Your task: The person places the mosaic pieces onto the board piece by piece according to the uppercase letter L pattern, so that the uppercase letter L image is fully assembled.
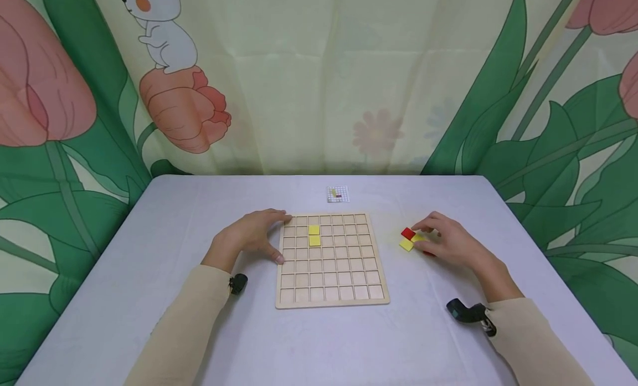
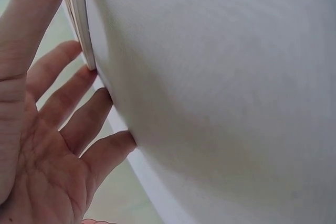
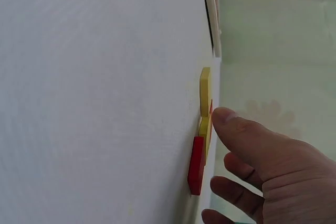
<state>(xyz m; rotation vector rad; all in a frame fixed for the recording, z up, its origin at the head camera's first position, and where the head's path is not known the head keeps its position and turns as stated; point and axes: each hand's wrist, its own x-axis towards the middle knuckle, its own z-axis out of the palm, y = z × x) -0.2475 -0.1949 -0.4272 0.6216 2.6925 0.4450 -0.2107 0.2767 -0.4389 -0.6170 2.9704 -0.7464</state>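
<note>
A square wooden grid board (image 1: 331, 305) lies mid-table, with two yellow tiles (image 1: 314, 240) in neighbouring cells of one column near its top left. My left hand (image 1: 251, 233) rests at the board's left side, thumb and a fingertip touching the edge, fingers spread. In the left wrist view its fingertips lie along the board's edge (image 2: 81, 30) and the tablecloth. My right hand (image 1: 448, 239) hovers over a small cluster of loose tiles right of the board. A red tile (image 1: 408, 233) and a yellow tile (image 1: 406, 245) show plainly; another yellow tile (image 3: 204, 129) and red tile (image 3: 196, 166) sit near the thumb.
A small printed card (image 1: 338, 194) with a grid pattern lies behind the board. The white-covered table (image 1: 319, 347) reaches back to a curtain (image 1: 309, 114) printed with flowers and leaves. A black wrist camera (image 1: 466, 311) sits on the right sleeve.
</note>
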